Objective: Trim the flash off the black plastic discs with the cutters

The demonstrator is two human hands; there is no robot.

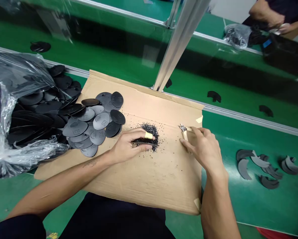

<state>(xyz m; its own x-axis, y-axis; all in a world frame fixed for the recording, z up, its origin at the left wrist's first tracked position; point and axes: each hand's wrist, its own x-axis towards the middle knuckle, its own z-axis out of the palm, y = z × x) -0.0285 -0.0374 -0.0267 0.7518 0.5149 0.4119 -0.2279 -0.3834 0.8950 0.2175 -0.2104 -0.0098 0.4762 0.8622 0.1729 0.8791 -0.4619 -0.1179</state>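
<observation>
My left hand [130, 144] pinches a thin black disc [141, 142], seen nearly edge-on, over a pile of tiny black bits [151, 129]. Yellow tape wraps one of its fingertips. At the right side of the cardboard sheet [139, 179], my right hand [203, 144] has its fingers closed round the pale handles of a pair of side cutters [183, 129]; the small metal jaws point away from me. Left of the pile lies a loose heap of black oval discs [98, 137], some with a raised mark.
A clear plastic bag [4, 146] full of black discs [37, 119] bulges at the left. Curved dark pieces [268, 166] lie on the green table [221, 196] at right. A metal post [176, 46] rises behind the cardboard. Beyond the glass, a person's hands [275, 21] are at top right.
</observation>
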